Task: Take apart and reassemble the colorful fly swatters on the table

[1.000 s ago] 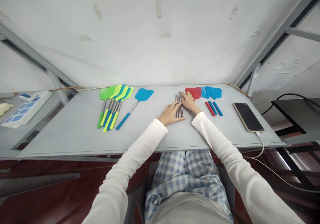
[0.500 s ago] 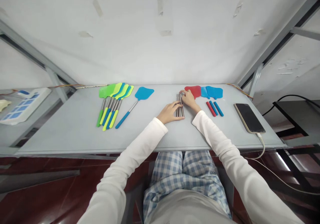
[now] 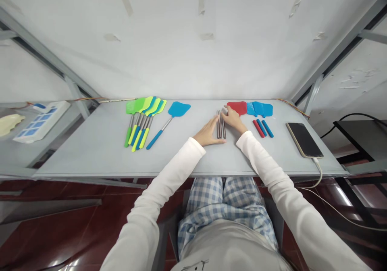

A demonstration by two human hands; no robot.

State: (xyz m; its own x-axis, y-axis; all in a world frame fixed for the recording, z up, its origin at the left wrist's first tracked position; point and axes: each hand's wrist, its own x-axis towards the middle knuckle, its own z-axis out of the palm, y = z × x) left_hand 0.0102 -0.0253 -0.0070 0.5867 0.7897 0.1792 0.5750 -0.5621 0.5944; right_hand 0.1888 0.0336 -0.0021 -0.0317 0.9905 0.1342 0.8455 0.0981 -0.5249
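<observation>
Far left: a white and blue tray (image 3: 39, 119) sat on a side shelf, well apart from the hands.
Desk: a plain grey desk (image 3: 99, 154) carried everything else.
Finished swatters: a fanned bunch of green and blue fly swatters (image 3: 142, 119) lay left of centre, heads toward the wall, with a single blue swatter (image 3: 169, 119) just beside them.
Left hand: the left hand (image 3: 208, 133) lay flat, palm down, its fingers touching the left side of the rods; grip slack, clasping nothing.
Metal rods: a tight bundle of metal rods (image 3: 220, 128) lay at the middle of the desk between the two hands, long axis running from the person straight toward the wall.
Right hand: the right hand (image 3: 234, 119) rested on the far right end of the rods, fingers curled over their tips; whether that grip pinched a rod I could not tell.
Nearer hand: both touched the bundle, the left along its near length, the right at its far end.
Loose heads: red and blue swatter heads (image 3: 250, 109) lay just beyond the right hand.
Sleeves: red and blue handle sleeves (image 3: 262, 128) lay to the right.
Phone: a phone (image 3: 304, 140) sat near the right edge, cable attached.
</observation>
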